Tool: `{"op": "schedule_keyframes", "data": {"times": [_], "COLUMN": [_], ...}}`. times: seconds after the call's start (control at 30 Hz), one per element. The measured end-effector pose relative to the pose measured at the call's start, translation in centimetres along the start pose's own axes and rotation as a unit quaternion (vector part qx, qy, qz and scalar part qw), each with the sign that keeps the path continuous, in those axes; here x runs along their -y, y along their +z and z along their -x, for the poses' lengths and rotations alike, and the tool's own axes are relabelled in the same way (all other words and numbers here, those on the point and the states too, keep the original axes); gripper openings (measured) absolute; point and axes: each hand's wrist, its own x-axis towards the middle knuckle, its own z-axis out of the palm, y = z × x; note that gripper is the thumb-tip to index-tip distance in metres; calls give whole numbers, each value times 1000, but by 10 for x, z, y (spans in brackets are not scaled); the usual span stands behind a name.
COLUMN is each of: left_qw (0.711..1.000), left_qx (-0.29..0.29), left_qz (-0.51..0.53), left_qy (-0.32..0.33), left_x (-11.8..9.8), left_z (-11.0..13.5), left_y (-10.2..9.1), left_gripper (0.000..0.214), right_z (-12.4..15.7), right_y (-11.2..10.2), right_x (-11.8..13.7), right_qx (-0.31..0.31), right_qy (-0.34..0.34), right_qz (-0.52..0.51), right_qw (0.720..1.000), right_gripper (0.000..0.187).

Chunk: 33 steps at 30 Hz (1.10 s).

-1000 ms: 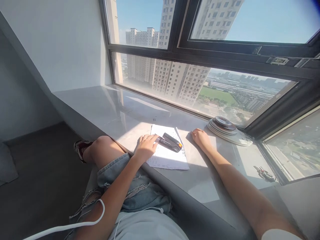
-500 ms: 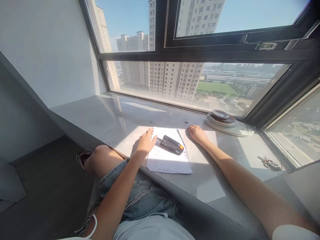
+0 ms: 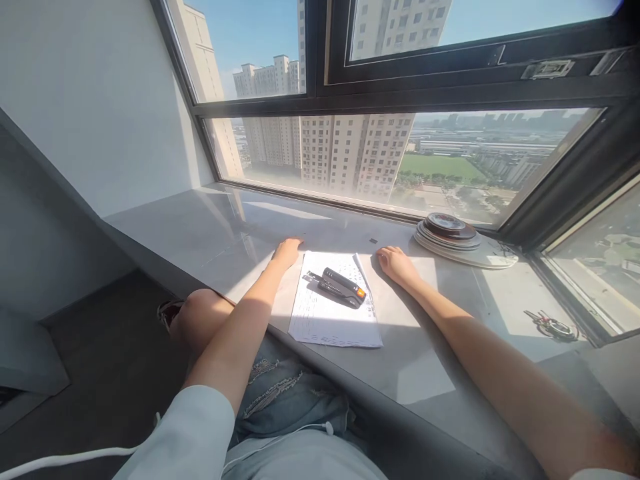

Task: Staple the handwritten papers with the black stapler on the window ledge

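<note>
A black stapler [image 3: 345,298] with an orange patch at its hinge end lies with its arms spread apart on a stack of printed paper [image 3: 325,327]. Past the upper left corner of the paper, my left hand [image 3: 287,253] touches the sill, fingertips pinched together beside a tiny dark piece [image 3: 305,234]. What the fingertips hold, if anything, is too small to make out. To the right of the paper my right hand [image 3: 399,267] rests on the sill with its fingers curled in, and nothing shows in it. A small dark piece [image 3: 373,241] lies just beyond its fingers.
A pile of stacked plates [image 3: 447,240] stands by the window at the right. Farther right lies a tangled bundle of wire [image 3: 554,327]. The dark window frame [image 3: 350,107] bounds the pale sill [image 3: 210,233], whose front edge runs above my legs.
My left hand has left the stapler and moved up and left, off the paper, to the small dark bits on the sill. The stapler stays on the paper; my right hand has stayed put.
</note>
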Motion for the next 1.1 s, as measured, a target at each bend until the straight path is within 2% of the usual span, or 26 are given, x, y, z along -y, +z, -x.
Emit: {"op": "schedule_keyframes", "data": {"times": [0.2, 0.3, 0.37, 0.5, 0.63, 0.73, 0.87, 1.0, 1.1], "left_qw": [997, 995, 997, 995, 993, 991, 992, 988, 985], "left_qx": [-3, -9, -26, -70, -43, -9, 6, -10, 3], "left_qz": [-74, -96, -66, 66, 96, 77, 86, 104, 129], "left_qy": [9, 11, 9, -5, 58, 109, 96, 111, 111], "left_x": [19, 20, 15, -6, -24, -25, -20, -19, -21], "left_z": [29, 43, 49, 61, 83, 94, 95, 95, 97], "left_y": [-15, -19, -17, -6, 1, 0, -3, -4, -5], "left_gripper": [26, 23, 22, 29, 31, 28, 23, 27, 30], "right_z": [1, 0, 0, 0, -1, -2, -1, -1, -2], "right_y": [3, 6, 7, 7, 6, 6, 5, 5, 5], "right_x": [-2, -4, -5, -4, -4, -4, -3, -3, -2], "right_qx": [-5, -6, -8, -8, -7, -2, -3, -2, 1], "right_qy": [12, 7, 5, 8, 11, 14, 15, 16, 18], "right_qz": [-7, -7, -8, -7, -7, -4, -7, -6, -3], "right_qw": [1000, 1000, 1000, 1000, 1000, 1000, 1000, 1000, 1000], "right_gripper": [39, 40, 40, 40, 40, 40, 40, 39, 39]}}
